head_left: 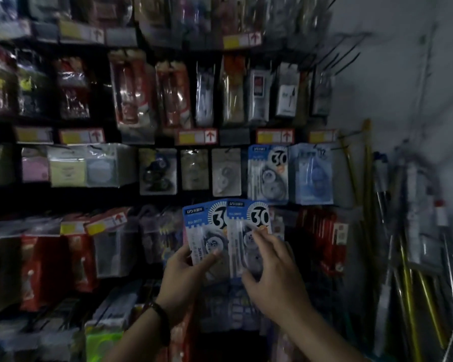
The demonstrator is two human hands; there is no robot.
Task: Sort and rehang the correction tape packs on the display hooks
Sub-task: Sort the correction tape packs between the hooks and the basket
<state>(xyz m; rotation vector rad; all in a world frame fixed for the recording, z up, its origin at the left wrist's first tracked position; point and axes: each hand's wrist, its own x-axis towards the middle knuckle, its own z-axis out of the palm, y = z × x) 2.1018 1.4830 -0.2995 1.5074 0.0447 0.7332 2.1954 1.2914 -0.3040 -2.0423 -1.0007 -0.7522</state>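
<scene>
Correction tape packs (205, 231): two blue "30" cards, fanned and overlapping, held upright in front of the display; neither is hung.
Left hand (186, 270): grip closed on the pair's lower left, thumb across the front, fingers behind.
Right hand (272, 273): fingers laid on the face of the right-hand card; whether it has a hold cannot be told.
Hung pack (268, 173): matching "30" card on the row above, over the held pair and apart from it.
Pale blue pack (313, 173): a different type, hanging just beside the hung pack.
Progress: judged mid-task; sorting in hand, two packs left to rehang, probably with the matching card.
</scene>
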